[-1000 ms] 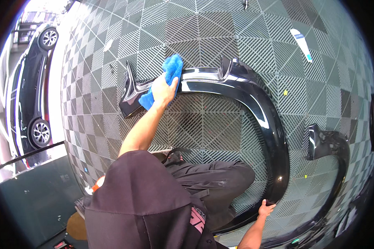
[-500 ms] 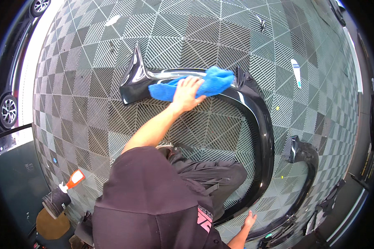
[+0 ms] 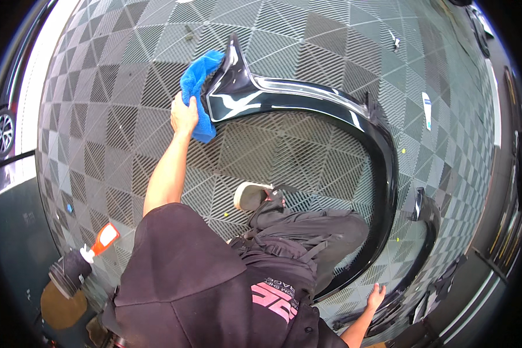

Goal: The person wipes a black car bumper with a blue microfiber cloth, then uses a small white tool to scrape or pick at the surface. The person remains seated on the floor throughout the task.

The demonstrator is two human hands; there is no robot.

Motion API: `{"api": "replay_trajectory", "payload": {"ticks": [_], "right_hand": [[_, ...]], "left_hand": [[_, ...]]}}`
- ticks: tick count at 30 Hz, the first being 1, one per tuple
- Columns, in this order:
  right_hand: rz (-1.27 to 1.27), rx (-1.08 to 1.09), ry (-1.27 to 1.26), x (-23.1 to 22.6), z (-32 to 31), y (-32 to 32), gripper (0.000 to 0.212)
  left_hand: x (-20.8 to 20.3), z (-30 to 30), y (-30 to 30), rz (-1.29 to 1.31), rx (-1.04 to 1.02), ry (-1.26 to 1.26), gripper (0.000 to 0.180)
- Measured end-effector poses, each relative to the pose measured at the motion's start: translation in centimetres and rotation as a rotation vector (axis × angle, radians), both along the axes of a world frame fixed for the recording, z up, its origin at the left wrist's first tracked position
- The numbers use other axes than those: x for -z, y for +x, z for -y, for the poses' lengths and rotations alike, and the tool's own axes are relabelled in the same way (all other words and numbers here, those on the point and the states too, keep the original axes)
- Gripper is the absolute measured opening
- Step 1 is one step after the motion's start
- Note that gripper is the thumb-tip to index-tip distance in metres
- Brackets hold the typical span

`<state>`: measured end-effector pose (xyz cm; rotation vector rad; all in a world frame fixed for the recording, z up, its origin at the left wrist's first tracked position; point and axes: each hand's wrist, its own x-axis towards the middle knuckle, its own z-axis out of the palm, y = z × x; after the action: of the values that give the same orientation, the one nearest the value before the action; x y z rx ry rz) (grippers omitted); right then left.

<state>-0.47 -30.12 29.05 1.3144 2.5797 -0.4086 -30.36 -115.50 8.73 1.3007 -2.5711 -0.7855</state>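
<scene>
A folded blue cloth (image 3: 192,80) is gripped in my left hand (image 3: 184,116), thumb over it. It hangs just left of the flared end of a glossy black wheel-arch trim (image 3: 387,174), whose long curve sweeps round my folded legs. Whether the cloth touches that end I cannot tell. At the lower right, my right hand (image 3: 376,297) is raised near the trim's lower end, fingers apart and apparently holding nothing. A second, smaller black curved trim (image 3: 431,235) lies on the floor beyond it.
Ribbed grey floor tiles (image 3: 133,124) surround me. At the lower left are an orange-and-white bottle (image 3: 105,238), a dark cylindrical container (image 3: 69,272) and a brown round pad (image 3: 62,308). A white-and-blue strip (image 3: 427,110) lies at right. A car wheel (image 3: 2,133) shows at far left.
My left hand has carried the cloth leftward off the trim's upper face to its flared end. My view has shifted, and my right hand appears farther right.
</scene>
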Motion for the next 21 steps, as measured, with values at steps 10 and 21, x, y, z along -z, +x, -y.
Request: {"api": "replay_trajectory", "payload": {"ticks": [10,21], "right_hand": [[0.062,-0.163,0.006,-3.1,-4.4,-6.7,0.067],[0.188,-0.463,0.140,-7.0,5.8,-21.8,0.070]], "left_hand": [[3.7,4.1,9.9,-0.242,-0.394,0.165,0.052],[6.4,12.2,8.7,-0.230,-0.286,-0.282,0.060]]}}
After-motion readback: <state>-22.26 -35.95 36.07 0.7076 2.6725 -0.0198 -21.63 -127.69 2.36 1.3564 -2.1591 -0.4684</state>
